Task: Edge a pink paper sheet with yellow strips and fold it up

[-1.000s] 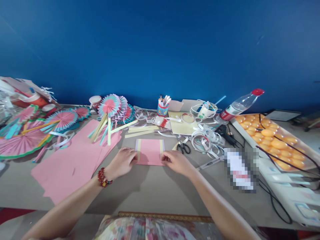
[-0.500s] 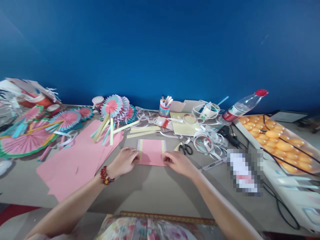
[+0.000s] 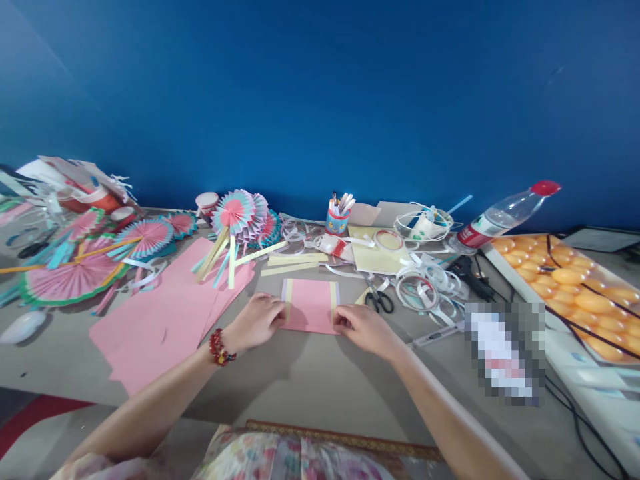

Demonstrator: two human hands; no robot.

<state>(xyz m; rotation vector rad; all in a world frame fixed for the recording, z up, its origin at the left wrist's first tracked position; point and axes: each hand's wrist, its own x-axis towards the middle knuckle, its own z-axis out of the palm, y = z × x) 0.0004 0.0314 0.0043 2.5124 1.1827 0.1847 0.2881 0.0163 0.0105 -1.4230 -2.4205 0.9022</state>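
A small pink paper sheet (image 3: 311,303) with pale yellow and lilac bands down both sides lies flat on the grey table. My left hand (image 3: 256,323), with a red beaded bracelet at the wrist, pinches its near left corner. The near right corner is between the curled fingers of my right hand (image 3: 364,327). Black-handled scissors (image 3: 379,300) lie just beyond my right hand, partly under paper scraps. Left of my left hand are large pink paper sheets (image 3: 160,313).
Folded paper fans (image 3: 234,212) and yellow paper strips (image 3: 294,265) lie behind. A pen cup (image 3: 337,220) stands near the blue wall. Tape rolls (image 3: 417,292), a glue gun (image 3: 473,277), a plastic bottle (image 3: 495,220) and a tray of orange balls (image 3: 575,287) are on the right.
The camera view has turned slightly left, so everything appears shifted to the right. Both hands keep the same grip on the pink paper sheet.
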